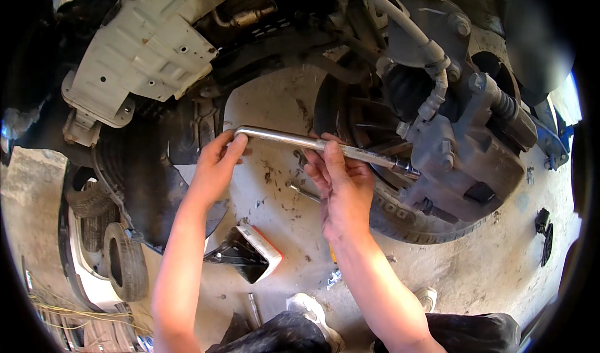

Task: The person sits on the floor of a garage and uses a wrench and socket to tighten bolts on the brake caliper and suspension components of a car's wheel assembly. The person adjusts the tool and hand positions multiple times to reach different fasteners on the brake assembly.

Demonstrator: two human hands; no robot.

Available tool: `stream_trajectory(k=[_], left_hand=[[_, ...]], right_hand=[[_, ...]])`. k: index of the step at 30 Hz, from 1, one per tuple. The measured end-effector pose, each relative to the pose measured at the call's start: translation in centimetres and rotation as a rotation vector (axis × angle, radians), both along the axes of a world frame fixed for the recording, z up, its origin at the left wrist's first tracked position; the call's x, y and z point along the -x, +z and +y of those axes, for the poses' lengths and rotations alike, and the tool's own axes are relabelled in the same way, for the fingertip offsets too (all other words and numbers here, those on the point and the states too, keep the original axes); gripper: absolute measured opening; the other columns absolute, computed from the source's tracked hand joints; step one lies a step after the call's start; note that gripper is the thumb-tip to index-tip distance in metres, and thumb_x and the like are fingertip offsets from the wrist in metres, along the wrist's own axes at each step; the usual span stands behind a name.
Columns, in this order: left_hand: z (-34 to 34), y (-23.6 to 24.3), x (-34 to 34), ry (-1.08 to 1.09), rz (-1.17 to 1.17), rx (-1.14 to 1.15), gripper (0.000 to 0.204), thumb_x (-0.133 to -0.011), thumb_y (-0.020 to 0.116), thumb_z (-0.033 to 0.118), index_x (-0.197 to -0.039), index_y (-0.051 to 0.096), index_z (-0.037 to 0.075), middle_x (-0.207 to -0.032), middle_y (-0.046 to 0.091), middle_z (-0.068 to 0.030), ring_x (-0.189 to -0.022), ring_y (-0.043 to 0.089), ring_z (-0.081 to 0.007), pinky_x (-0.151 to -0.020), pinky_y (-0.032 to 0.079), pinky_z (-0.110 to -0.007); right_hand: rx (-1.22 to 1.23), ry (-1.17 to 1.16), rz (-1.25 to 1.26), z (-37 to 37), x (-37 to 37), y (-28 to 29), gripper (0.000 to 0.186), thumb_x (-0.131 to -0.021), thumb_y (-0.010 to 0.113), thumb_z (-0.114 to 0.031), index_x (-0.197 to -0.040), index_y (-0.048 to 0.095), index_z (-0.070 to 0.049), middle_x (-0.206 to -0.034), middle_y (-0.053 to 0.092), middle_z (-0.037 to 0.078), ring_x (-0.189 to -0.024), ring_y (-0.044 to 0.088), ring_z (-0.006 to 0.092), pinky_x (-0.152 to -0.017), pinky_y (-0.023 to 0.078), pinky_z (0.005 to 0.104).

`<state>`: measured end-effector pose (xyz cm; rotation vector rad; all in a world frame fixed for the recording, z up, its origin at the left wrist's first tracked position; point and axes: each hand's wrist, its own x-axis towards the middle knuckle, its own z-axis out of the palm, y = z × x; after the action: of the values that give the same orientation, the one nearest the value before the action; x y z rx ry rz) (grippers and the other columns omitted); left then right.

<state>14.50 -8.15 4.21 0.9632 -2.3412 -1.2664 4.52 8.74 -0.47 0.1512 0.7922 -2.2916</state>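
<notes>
A long chrome L-shaped socket wrench (275, 136) stretches across the middle of the view, sloping slightly down to the right. My left hand (214, 168) pinches its bent end between thumb and fingers. Around its middle, my right hand (347, 187) is closed, with the thumb laid on top of the bar. The dark socket end (405, 165) meets the lower left side of a grey brake caliper (478, 165). I cannot make out the bolt there. A brake hose (431, 56) runs down above the caliper.
A tire with wheel (400, 215) lies on the floor beneath the caliper. Below my hands is an open box (265, 256) with black parts. A metal bar (254, 309) rests near my shoe (309, 312). Old tires (125, 262) stand at left, under the vehicle's metal shield (147, 53).
</notes>
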Motion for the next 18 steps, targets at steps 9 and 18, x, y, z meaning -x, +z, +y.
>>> stream_trajectory(k=[9, 18], left_hand=[[2.4, 3.4, 0.8, 0.207, 0.066, -0.303, 0.033, -0.095, 0.057, 0.025, -0.115, 0.060, -0.001, -0.061, 0.037, 0.0077, -0.052, 0.034, -0.0034, -0.049, 0.028, -0.021], [1.7, 1.3, 1.3, 0.081, 0.188, 0.063, 0.042, -0.094, 0.059, 0.024, -0.127, 0.052, -0.001, -0.092, 0.057, -0.0026, -0.078, 0.052, -0.0076, -0.068, 0.045, -0.022]], right_hand=[[0.198, -0.097, 0.000, -0.5, -0.3, 0.5, 0.030, -0.092, 0.063, -0.018, -0.118, 0.057, -0.004, -0.121, 0.061, 0.013, -0.108, 0.062, 0.0188, -0.088, 0.051, 0.0263], [-0.025, -0.016, 0.035, -0.4, -0.4, -0.4, 0.032, -0.090, 0.066, -0.024, -0.112, 0.058, -0.003, -0.111, 0.066, 0.014, -0.095, 0.067, 0.0185, -0.075, 0.054, 0.0248]])
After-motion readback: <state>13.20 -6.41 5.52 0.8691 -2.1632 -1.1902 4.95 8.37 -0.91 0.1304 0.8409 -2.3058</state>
